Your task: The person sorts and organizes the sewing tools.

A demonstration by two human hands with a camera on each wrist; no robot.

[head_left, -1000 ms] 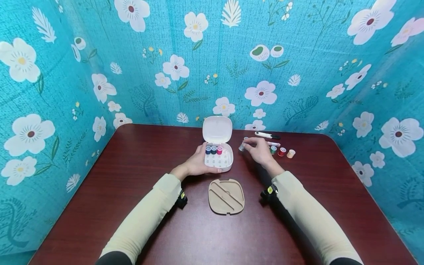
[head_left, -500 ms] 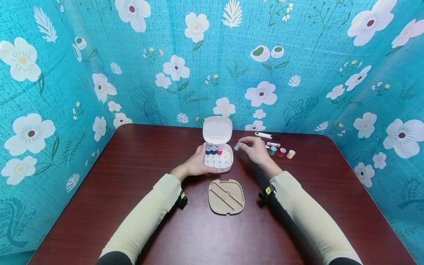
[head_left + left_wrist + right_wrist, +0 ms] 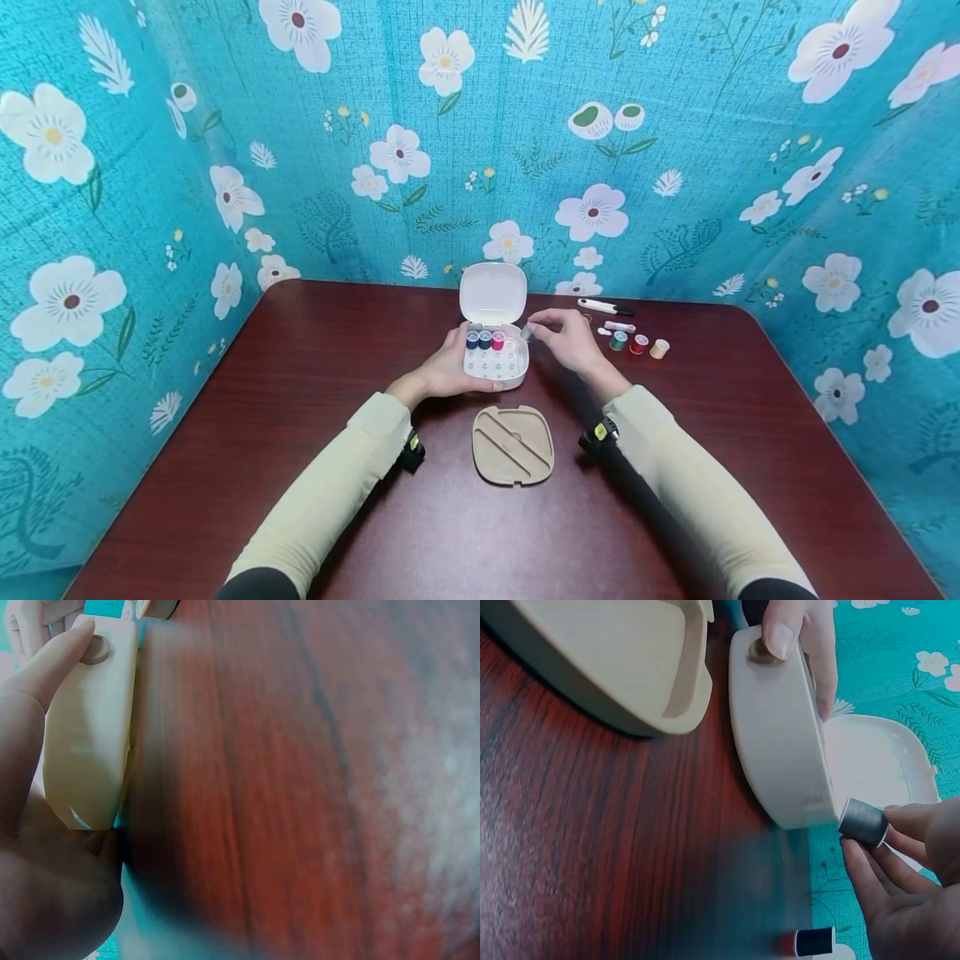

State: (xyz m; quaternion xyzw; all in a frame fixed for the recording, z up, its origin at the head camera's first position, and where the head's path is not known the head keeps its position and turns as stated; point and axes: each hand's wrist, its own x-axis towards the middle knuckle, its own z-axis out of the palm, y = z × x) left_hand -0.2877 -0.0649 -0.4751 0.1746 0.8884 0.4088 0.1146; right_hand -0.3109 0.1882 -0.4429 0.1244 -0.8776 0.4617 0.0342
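A white sewing box (image 3: 513, 384) stands on the table with its lid (image 3: 492, 293) raised. My left hand (image 3: 441, 367) grips it from the left side, the thumb along the front by a round brown button (image 3: 762, 652). Inside, two navy spools (image 3: 478, 340) and a pink spool (image 3: 498, 340) stand in the back row; rows of short pegs fill the rest. My right hand (image 3: 576, 340) pinches a grey thread spool (image 3: 862, 822) between thumb and fingertips. The spool is tilted, right at the box's right rim.
A beige divided tray (image 3: 495, 467) lies in front of the box. To the right stand a green spool (image 3: 618, 340), a red spool (image 3: 639, 344) and a cream spool (image 3: 660, 348). Behind them lie a slim clear-and-pink case (image 3: 618, 326) and a white-and-black pen-like tool (image 3: 603, 307).
My right hand has carried the grey spool leftward from the tabletop to the box's right rim. The left hand and the box have stayed in place.
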